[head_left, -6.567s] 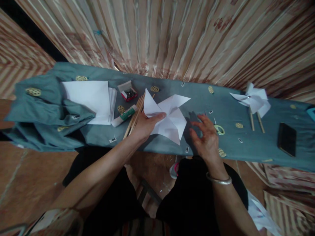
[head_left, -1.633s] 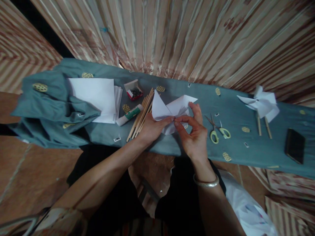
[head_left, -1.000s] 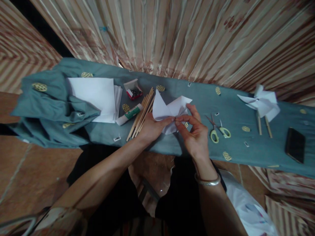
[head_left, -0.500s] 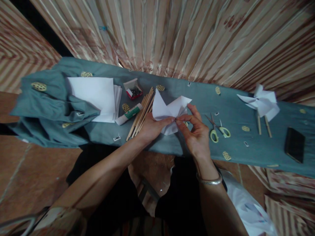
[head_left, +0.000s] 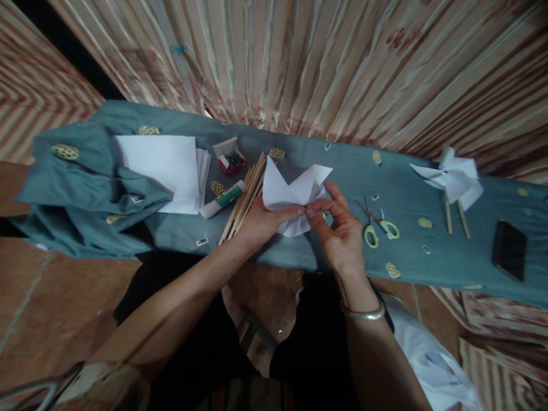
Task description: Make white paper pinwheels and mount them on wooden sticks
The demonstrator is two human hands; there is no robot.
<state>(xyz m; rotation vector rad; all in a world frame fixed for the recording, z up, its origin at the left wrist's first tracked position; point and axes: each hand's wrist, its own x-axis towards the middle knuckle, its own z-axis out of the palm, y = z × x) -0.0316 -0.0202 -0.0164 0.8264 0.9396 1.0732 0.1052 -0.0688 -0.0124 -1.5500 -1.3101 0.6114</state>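
Observation:
A white paper pinwheel [head_left: 295,191], its corners bent up toward the middle, is held above the cloth near the front edge. My left hand [head_left: 263,221] is closed on its left side, thumb pressed near the centre. My right hand [head_left: 336,222] pinches at the centre with thumb and forefinger; whatever small thing may sit between those fingertips is hidden. Beside my left hand lie several thin wooden sticks [head_left: 246,197]. To the right of my right hand are scissors [head_left: 377,222] with light green handles, blades apart.
Left of the sticks lie a green-and-white glue stick [head_left: 224,200], an open box of small metal pins [head_left: 231,157] and a stack of white paper [head_left: 162,165]. At right are a pinwheel on sticks [head_left: 458,177] and a black phone [head_left: 509,250]. A pleated curtain [head_left: 274,63] hangs behind.
Both hands keep their hold on the paper pinwheel, with only a tiny shift of the fingers at its centre. The whole view has slid slightly left.

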